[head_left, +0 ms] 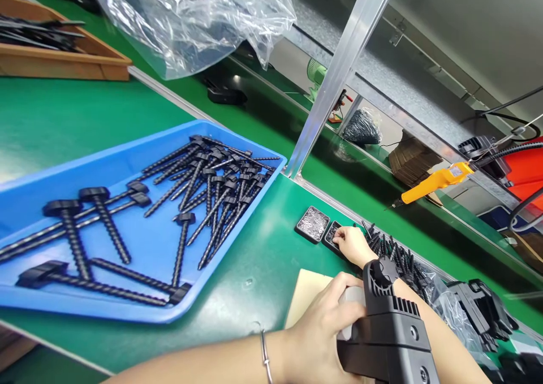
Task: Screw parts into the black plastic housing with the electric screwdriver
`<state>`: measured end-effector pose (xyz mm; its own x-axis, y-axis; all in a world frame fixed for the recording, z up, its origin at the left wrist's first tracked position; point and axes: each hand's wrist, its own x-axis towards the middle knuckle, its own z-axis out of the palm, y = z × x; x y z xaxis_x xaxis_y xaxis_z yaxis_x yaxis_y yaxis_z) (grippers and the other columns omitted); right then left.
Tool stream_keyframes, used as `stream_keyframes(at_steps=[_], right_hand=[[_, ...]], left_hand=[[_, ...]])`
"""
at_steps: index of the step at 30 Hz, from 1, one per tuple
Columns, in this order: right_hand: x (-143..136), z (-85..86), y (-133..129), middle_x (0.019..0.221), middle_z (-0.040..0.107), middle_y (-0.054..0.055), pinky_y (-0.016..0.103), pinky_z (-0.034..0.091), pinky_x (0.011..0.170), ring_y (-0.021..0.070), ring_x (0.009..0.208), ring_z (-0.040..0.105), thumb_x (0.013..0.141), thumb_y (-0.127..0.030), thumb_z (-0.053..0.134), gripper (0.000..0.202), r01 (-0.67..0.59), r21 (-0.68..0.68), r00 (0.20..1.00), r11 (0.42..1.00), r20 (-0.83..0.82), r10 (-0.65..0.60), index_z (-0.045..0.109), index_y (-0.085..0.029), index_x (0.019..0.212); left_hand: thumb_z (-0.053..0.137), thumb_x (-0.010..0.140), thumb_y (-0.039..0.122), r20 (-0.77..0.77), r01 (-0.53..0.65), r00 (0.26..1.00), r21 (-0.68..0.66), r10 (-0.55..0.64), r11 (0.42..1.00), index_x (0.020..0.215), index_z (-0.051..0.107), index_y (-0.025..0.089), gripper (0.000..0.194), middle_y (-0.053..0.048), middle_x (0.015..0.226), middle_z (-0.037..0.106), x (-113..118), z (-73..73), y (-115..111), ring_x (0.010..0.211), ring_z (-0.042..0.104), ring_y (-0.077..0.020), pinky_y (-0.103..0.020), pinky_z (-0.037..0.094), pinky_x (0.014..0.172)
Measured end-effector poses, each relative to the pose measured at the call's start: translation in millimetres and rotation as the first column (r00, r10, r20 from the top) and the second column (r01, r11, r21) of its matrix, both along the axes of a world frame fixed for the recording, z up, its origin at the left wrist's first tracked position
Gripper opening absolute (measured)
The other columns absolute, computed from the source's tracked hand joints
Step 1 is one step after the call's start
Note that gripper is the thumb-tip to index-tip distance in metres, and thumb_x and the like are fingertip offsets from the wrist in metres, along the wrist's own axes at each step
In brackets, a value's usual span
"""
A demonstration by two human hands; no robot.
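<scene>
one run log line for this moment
left hand: holds black housing | right hand: fingers in small parts tray | blue tray: threaded rods

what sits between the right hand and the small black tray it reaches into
Nothing visible. The right hand already has its fingertips in the small black square tray, beside a second tray of silvery parts. The black ribbed plastic housing held by the left hand lies nearer the camera, across the right forearm only.
</scene>
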<state>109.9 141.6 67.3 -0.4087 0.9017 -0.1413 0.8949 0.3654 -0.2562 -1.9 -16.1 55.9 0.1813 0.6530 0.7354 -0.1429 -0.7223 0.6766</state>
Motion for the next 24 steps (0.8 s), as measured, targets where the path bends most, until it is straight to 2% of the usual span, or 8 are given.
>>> stream_keyframes(at_steps=[4, 7, 10, 12, 14, 16, 20, 24], right_hand=[[7.4, 2.3, 6.0, 0.079, 0.065, 0.001, 0.03, 0.055, 0.076, 0.0126, 0.073, 0.062, 0.098, -0.032, 0.061, 0.025, 0.036, 0.014, 0.997, 0.999, -0.07, -0.034, 0.063, -0.016, 0.079], [19.3, 25.3, 5.3, 0.071, 0.063, 0.0, 0.029, 0.055, 0.067, 0.0127, 0.066, 0.062, 0.094, -0.03, 0.065, 0.024, 0.053, 0.036, 0.98, 0.998, -0.193, -0.045, 0.062, -0.013, 0.077], [39.5, 75.8, -17.6, 0.075, 0.065, 0.002, 0.029, 0.055, 0.067, 0.015, 0.069, 0.064, 0.091, -0.03, 0.063, 0.018, 0.028, 0.089, 0.938, 0.996, -0.346, 0.004, 0.068, -0.013, 0.094], [54.5, 116.7, -47.8, 0.087, 0.067, 0.003, 0.029, 0.055, 0.073, 0.016, 0.079, 0.065, 0.093, -0.036, 0.059, 0.024, -0.001, 0.151, 0.905, 0.989, -0.42, 0.065, 0.069, -0.019, 0.108], [66.1, 152.4, -84.8, 0.088, 0.067, 0.002, 0.023, 0.055, 0.072, 0.0149, 0.083, 0.064, 0.092, -0.033, 0.066, 0.011, -0.071, 0.293, 0.856, 0.953, -0.472, 0.209, 0.073, -0.024, 0.09], [70.5, 174.7, -120.2, 0.082, 0.07, 0.0, 0.019, 0.056, 0.068, 0.0134, 0.078, 0.066, 0.092, -0.027, 0.068, 0.006, -0.192, 0.369, 0.826, 0.909, -0.44, 0.353, 0.072, -0.027, 0.088], [61.4, 175.9, -159.6, 0.08, 0.073, 0.001, 0.018, 0.059, 0.066, 0.0134, 0.07, 0.071, 0.093, -0.02, 0.068, 0.005, -0.377, 0.362, 0.771, 0.853, -0.387, 0.506, 0.071, -0.023, 0.094], [57.0, 158.1, -160.0, 0.08, 0.07, 0.004, 0.022, 0.056, 0.063, 0.0131, 0.071, 0.067, 0.088, -0.012, 0.072, 0.011, -0.342, 0.413, 0.738, 0.844, -0.437, 0.513, 0.071, -0.017, 0.098]], left_hand=[[0.082, 0.052, 0.021, 0.007, -0.024, 1.0, -0.002, 0.024, 1.0, 0.094, 0.054, 0.021, 0.05, -0.006, 0.102, 0.047, 0.9, -1.6, 0.0, 0.099, 0.051, -0.0268, -0.036, 0.052, 0.083], [0.083, 0.051, 0.023, 0.002, -0.029, 1.0, 0.007, 0.029, 1.0, 0.093, 0.054, 0.021, 0.051, -0.006, 0.103, 0.047, 1.7, -3.9, -0.3, 0.098, 0.052, -0.0261, -0.035, 0.053, 0.082], [0.086, 0.05, 0.027, -0.016, -0.026, 1.0, 0.004, 0.026, 1.0, 0.095, 0.055, 0.021, 0.055, -0.007, 0.106, 0.048, 1.4, -5.1, 0.2, 0.099, 0.052, -0.0269, -0.036, 0.053, 0.083], [0.086, 0.051, 0.028, -0.009, -0.02, 1.0, 0.022, 0.02, 1.0, 0.098, 0.054, 0.021, 0.057, -0.008, 0.107, 0.049, 0.8, -4.3, 0.9, 0.1, 0.051, -0.0274, -0.037, 0.052, 0.083], [0.082, 0.057, 0.025, 0.008, -0.019, 1.0, 0.046, 0.019, 0.999, 0.098, 0.053, 0.02, 0.05, -0.008, 0.104, 0.052, 0.2, -1.9, 1.2, 0.098, 0.05, -0.0266, -0.038, 0.05, 0.083], [0.076, 0.064, 0.021, 0.024, -0.022, 0.999, 0.059, 0.021, 0.998, 0.093, 0.051, 0.021, 0.039, -0.006, 0.096, 0.054, -0.5, 1.9, 0.5, 0.094, 0.049, -0.0257, -0.038, 0.049, 0.082], [0.068, 0.072, 0.013, 0.011, 0.007, 1.0, 0.038, -0.008, 0.999, 0.092, 0.053, 0.02, 0.025, -0.004, 0.084, 0.055, -3.0, 10.6, -2.9, 0.091, 0.048, -0.0245, -0.04, 0.047, 0.088], [0.064, 0.073, 0.009, -0.018, 0.051, 0.998, -0.058, -0.052, 0.997, 0.097, 0.057, 0.019, 0.027, -0.007, 0.1, 0.053, -5.9, 12.5, -4.9, 0.1, 0.048, -0.0256, -0.037, 0.051, 0.085]])
